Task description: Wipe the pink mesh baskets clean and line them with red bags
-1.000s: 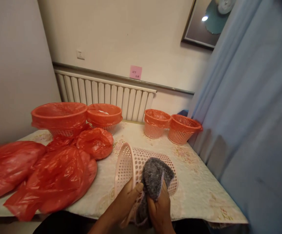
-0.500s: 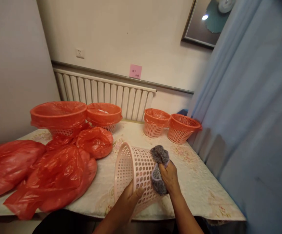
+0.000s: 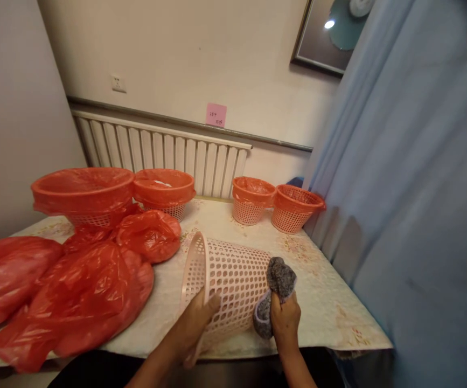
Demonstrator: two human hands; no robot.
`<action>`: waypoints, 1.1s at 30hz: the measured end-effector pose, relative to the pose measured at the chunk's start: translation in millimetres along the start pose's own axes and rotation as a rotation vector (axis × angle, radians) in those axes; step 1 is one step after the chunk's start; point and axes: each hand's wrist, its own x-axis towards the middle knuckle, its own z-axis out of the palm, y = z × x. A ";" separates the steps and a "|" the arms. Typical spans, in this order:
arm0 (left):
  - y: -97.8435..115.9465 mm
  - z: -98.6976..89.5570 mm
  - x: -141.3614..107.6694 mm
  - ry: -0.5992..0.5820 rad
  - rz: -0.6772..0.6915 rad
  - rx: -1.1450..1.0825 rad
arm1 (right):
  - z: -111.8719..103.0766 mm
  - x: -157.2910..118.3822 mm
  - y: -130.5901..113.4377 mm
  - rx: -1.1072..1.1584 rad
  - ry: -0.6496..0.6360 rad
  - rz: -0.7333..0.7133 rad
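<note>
A pale pink perforated plastic basket (image 3: pixel 237 275) lies on its side near the table's front edge, its mouth facing left. My left hand (image 3: pixel 193 323) grips the basket's rim, thumb on the outer wall and the other fingers mostly hidden. Bunched in my right hand (image 3: pixel 285 318) is a grey cloth (image 3: pixel 280 277) with a pale purple edge. The cloth is against the basket's base end at the right.
Red plastic bags (image 3: pixel 83 291) cover the table's left side. Several baskets lined with red bags, such as one basket (image 3: pixel 253 196), stand along the back. A blue curtain (image 3: pixel 398 188) hangs at right; a radiator (image 3: pixel 164 145) is behind the flowered tablecloth (image 3: pixel 322 302).
My right hand and the cloth have slid from the basket's side wall to its base end, right and slightly down. The view has shifted slightly, and my left hand still grips the rim.
</note>
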 end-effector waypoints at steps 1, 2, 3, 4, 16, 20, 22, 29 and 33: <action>4.5 -1.0 3.5 0.021 -0.030 -0.065 | 1.0 -4.7 -2.1 0.009 -0.005 -0.021; 7.9 -2.3 7.0 0.038 -0.055 -0.127 | 1.9 -8.9 -4.7 0.017 -0.011 -0.043; 10.1 -3.7 10.2 0.048 -0.071 -0.178 | 2.8 -12.8 -8.1 0.029 -0.018 -0.069; 11.1 -5.0 12.6 0.053 -0.083 -0.212 | 3.5 -16.5 -12.7 0.043 -0.026 -0.100; 5.3 -4.0 3.2 0.076 0.072 0.098 | -3.1 -17.3 -135.9 0.320 -0.335 -0.659; 4.8 -6.1 2.2 0.098 0.065 0.137 | 5.3 12.3 -137.8 0.308 -0.339 -0.546; 2.3 -7.6 0.8 0.093 0.043 0.149 | 10.7 27.4 -125.5 0.300 -0.333 -0.436; -12.2 -11.2 -4.3 0.029 0.046 0.193 | 9.4 62.9 -44.3 0.089 -0.264 -0.058; -14.6 -11.7 -5.8 -0.017 0.075 0.213 | 0.2 49.9 -15.0 -0.024 -0.183 0.114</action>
